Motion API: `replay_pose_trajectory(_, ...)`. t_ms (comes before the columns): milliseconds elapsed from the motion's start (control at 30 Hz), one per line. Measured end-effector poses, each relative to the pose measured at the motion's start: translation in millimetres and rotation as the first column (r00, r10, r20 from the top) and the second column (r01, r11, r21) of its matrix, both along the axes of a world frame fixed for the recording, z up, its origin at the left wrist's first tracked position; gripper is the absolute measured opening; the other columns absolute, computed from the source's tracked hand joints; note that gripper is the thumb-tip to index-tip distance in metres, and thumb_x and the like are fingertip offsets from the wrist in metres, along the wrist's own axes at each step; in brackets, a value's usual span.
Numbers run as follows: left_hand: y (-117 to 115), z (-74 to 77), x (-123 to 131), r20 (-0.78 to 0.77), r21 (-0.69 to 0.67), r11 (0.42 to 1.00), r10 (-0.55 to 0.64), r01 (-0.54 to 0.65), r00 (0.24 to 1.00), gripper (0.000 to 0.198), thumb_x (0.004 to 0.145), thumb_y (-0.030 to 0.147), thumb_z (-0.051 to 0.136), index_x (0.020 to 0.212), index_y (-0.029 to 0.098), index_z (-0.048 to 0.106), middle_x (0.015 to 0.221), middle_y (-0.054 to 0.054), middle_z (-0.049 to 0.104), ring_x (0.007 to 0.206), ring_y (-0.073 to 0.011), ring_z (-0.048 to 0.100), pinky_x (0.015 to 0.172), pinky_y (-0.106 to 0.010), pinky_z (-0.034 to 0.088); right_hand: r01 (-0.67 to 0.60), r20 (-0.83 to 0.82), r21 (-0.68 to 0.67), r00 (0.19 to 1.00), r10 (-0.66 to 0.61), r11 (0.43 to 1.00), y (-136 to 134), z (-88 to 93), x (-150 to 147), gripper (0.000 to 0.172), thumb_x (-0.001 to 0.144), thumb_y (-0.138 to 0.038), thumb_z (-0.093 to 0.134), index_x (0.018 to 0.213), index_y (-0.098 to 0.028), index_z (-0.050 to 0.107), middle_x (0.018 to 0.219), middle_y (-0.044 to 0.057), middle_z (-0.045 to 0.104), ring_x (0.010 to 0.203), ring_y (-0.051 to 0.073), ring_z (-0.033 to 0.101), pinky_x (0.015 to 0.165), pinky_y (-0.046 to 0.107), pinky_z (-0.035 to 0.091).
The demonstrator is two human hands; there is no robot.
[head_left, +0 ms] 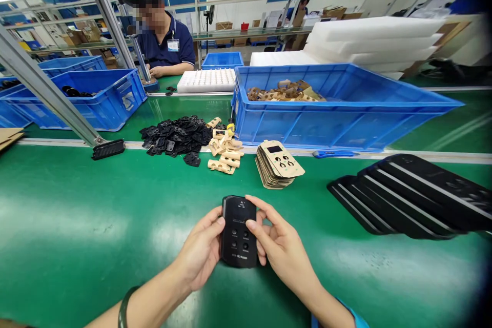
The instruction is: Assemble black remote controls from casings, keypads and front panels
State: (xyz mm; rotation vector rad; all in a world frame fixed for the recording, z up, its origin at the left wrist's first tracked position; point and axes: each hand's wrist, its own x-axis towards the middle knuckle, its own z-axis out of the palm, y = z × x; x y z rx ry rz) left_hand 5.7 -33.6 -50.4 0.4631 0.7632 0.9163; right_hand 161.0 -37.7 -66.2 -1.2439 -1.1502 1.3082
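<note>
A black panel (239, 233) with several small round holes and white print is held upright over the green table. My left hand (203, 248) grips its left edge, thumb on the front. On the right side, my right hand (272, 238) holds the same panel, thumb on its face and index finger at the top right corner. Beyond the panel stands a stack of tan cut-out sheets (290, 165). Curled tan pieces (225, 158) lie to the left of that stack, beside a heap of small black parts (175, 136).
A large blue bin (307, 125) with tan pieces stands behind the stack. Black panels (415, 200) lie overlapping at the right, near a blue cutter (334, 154). Another blue bin (115, 107) and a slanted metal post (49, 95) are at the left. A person (165, 41) sits across the table.
</note>
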Motion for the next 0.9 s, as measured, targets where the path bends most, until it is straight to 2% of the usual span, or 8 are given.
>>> replay_pose_trajectory(133, -2, -2.7, 0, -0.022, 0.037, 0.999, -0.014, 0.015, 1.0, 0.033, 0.088, 0.026, 0.056, 0.119, 0.018, 0.058, 0.106, -0.009, 0.067, 0.104, -0.022, 0.059, 0.088, -0.033, 0.043, 0.01, 0.047, 0.008, 0.999, -0.011, 1.0, -1, -2.0, -1, 0.046, 0.082, -0.042, 0.06, 0.124, -0.026, 0.051, 0.072, -0.007, 0.041, 0.036, 0.004, 0.045, 0.031, 0.018, 0.041)
replay_pose_trajectory(367, -4, -10.8, 0, -0.134, 0.213, 0.975, -0.034, 0.063, 0.99, 0.044, 0.083, 0.027, 0.065, 0.125, 0.02, 0.056, 0.121, -0.009, 0.063, 0.114, -0.0254, 0.053, 0.096, -0.035, 0.039, 0.018, 0.145, 0.021, 0.989, -0.021, 1.0, -1, -9.1, 1, 0.052, 0.084, -0.041, 0.058, 0.133, -0.029, 0.044, 0.078, -0.005, 0.042, 0.041, 0.004, 0.044, 0.034, 0.019, 0.041)
replay_pose_trajectory(467, -1, -8.5, 0, -0.126, 0.227, 0.97, -0.061, 0.089, 0.99, 0.048, 0.084, 0.029, 0.064, 0.129, 0.02, 0.054, 0.124, -0.01, 0.061, 0.117, -0.0266, 0.051, 0.097, -0.036, 0.038, -0.027, 0.199, 0.016, 0.98, 0.023, 1.0, 1, -9.0, 3, 0.055, 0.085, -0.041, 0.055, 0.136, -0.026, 0.04, 0.072, -0.005, 0.049, 0.044, 0.007, 0.047, 0.04, 0.02, 0.042)
replay_pose_trajectory(567, 0, -5.9, -1, -0.139, 0.195, 0.973, -0.094, 0.12, 0.986, 0.049, 0.085, 0.031, 0.061, 0.133, 0.021, 0.05, 0.127, -0.01, 0.06, 0.117, -0.027, 0.051, 0.096, -0.036, 0.039, -0.111, 0.193, -0.062, 0.974, 0.121, 0.992, 2, -6.1, 3, 0.054, 0.088, -0.045, 0.047, 0.135, -0.02, 0.037, 0.054, -0.007, 0.051, 0.037, 0.009, 0.044, 0.034, 0.02, 0.038)
replay_pose_trajectory(633, -1, -5.5, -2, -0.177, 0.174, 0.973, -0.118, 0.149, 0.977, 0.051, 0.086, 0.031, 0.059, 0.135, 0.023, 0.047, 0.129, -0.008, 0.058, 0.118, -0.0266, 0.051, 0.096, -0.035, 0.039, -0.106, 0.188, -0.064, 0.975, 0.116, 0.992, 1, -4.0, 3, 0.051, 0.088, -0.047, 0.046, 0.131, -0.02, 0.038, 0.054, -0.006, 0.053, 0.035, 0.009, 0.044, 0.032, 0.02, 0.037)
replay_pose_trajectory(700, -3, -6.1, -2, -0.218, 0.209, 0.961, -0.131, 0.178, 0.967, 0.056, 0.084, 0.027, 0.061, 0.137, 0.026, 0.044, 0.132, -0.006, 0.056, 0.12, -0.0259, 0.049, 0.097, -0.034, 0.038, -0.091, 0.199, -0.041, 0.975, 0.097, 0.995, 0, -2.6, 2, 0.047, 0.089, -0.047, 0.046, 0.127, -0.021, 0.04, 0.058, -0.005, 0.056, 0.035, 0.009, 0.046, 0.032, 0.02, 0.038)
replay_pose_trajectory(833, -5, -8.1, 1, -0.354, 0.374, 0.907, -0.051, 0.192, 0.934, 0.056, 0.081, 0.023, 0.064, 0.134, 0.021, 0.046, 0.129, -0.007, 0.057, 0.118, -0.025, 0.049, 0.1, -0.033, 0.036, -0.093, 0.278, 0.003, 0.957, 0.089, 0.996, -5, -2.3, 1, 0.041, 0.09, -0.044, 0.045, 0.124, -0.021, 0.042, 0.055, -0.006, 0.055, 0.034, 0.01, 0.047, 0.033, 0.02, 0.039)
replay_pose_trajectory(900, -4, -8.5, 2, -0.417, 0.412, 0.893, 0.009, 0.18, 0.909, 0.054, 0.081, 0.023, 0.064, 0.132, 0.019, 0.048, 0.124, -0.008, 0.059, 0.117, -0.0253, 0.05, 0.1, -0.032, 0.036, -0.089, 0.298, 0.024, 0.951, 0.078, 0.996, -5, -3.0, 0, 0.04, 0.091, -0.044, 0.044, 0.124, -0.022, 0.042, 0.057, -0.005, 0.056, 0.035, 0.01, 0.048, 0.034, 0.02, 0.04)
